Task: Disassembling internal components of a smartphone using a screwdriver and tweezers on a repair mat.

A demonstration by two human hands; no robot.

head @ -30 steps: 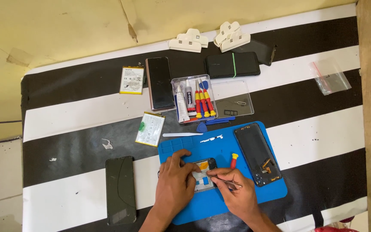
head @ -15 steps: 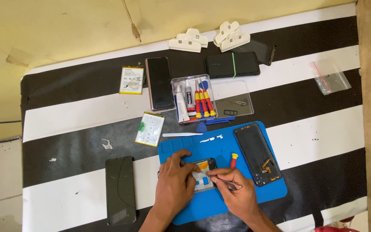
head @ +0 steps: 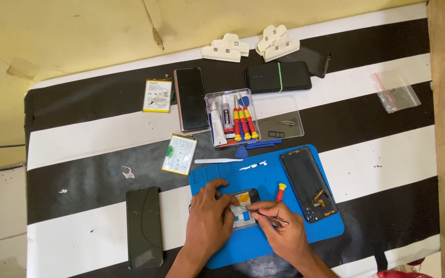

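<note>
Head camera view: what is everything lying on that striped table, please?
table cover: one, black and white stripes, under everything
work mat: one, blue, near edge
opened phone: one, on mat, under both hands
tweezers: one, metal, in right hand
screen panel: one, black, mat's right side
screwdriver: one, red and yellow, on mat
tool box: one, clear, centre
batteries: two, pale, left of box
dark phones: three, left and far side
clips: four, white, far edge
plastic bag: one, clear, right
left hand: steadies phone
right hand: grips tweezers
</note>
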